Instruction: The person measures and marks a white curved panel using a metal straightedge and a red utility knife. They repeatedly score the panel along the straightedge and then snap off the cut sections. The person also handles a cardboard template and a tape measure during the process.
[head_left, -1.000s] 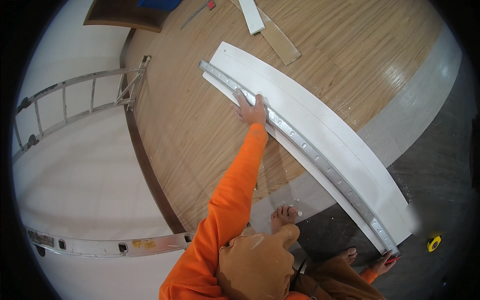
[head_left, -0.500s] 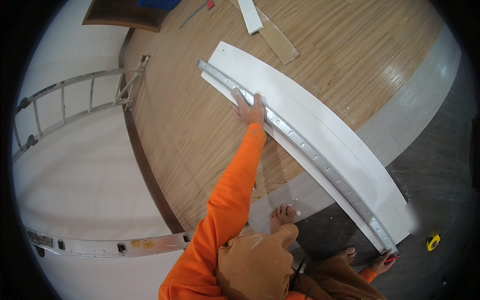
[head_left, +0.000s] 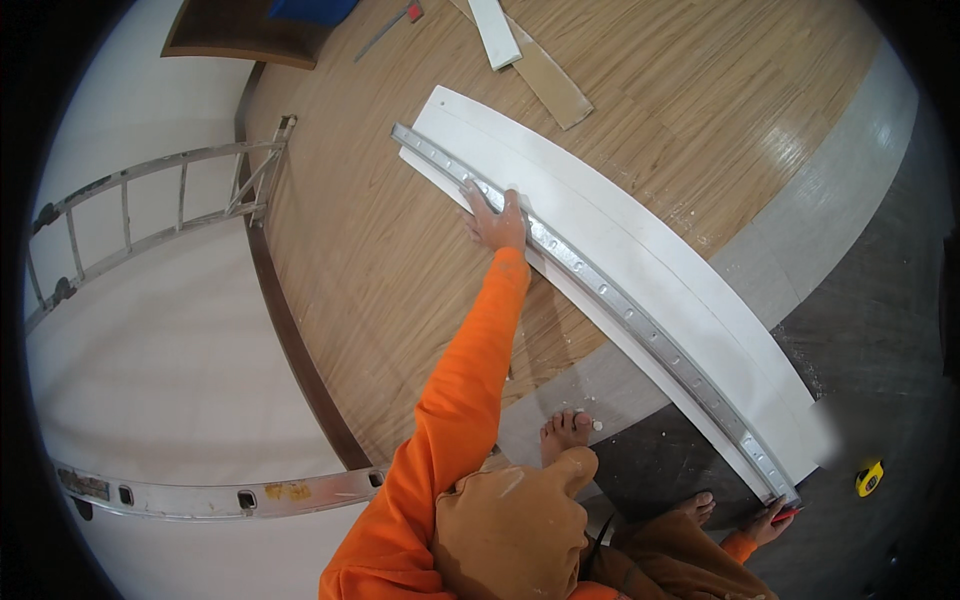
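Observation:
A long white board (head_left: pixel 640 255) lies diagonally over the floor, with a thin line along it. On the board rests a silvery dimpled metal channel (head_left: pixel 600 285), near its closer long edge. My left hand (head_left: pixel 494 222) holds the channel down toward its far end, thumb and index finger spread across the metal and the other fingers around the board's edge. At the near right end, my right hand (head_left: pixel 764 526) is closed on a small red tool (head_left: pixel 787 515), touching the channel's end. What kind of tool it is, I cannot make out.
A yellow tape measure (head_left: pixel 869 479) lies on the dark floor at right. White and tan offcut strips (head_left: pixel 550 90) and a red-ended tool (head_left: pixel 390 28) lie beyond the board. At left, a metal ladder (head_left: pixel 180 190) stands by the white wall. My bare feet (head_left: pixel 566 436) are close to the board.
The view has shifted very slightly. Both hands, the channel and the board otherwise stay in place.

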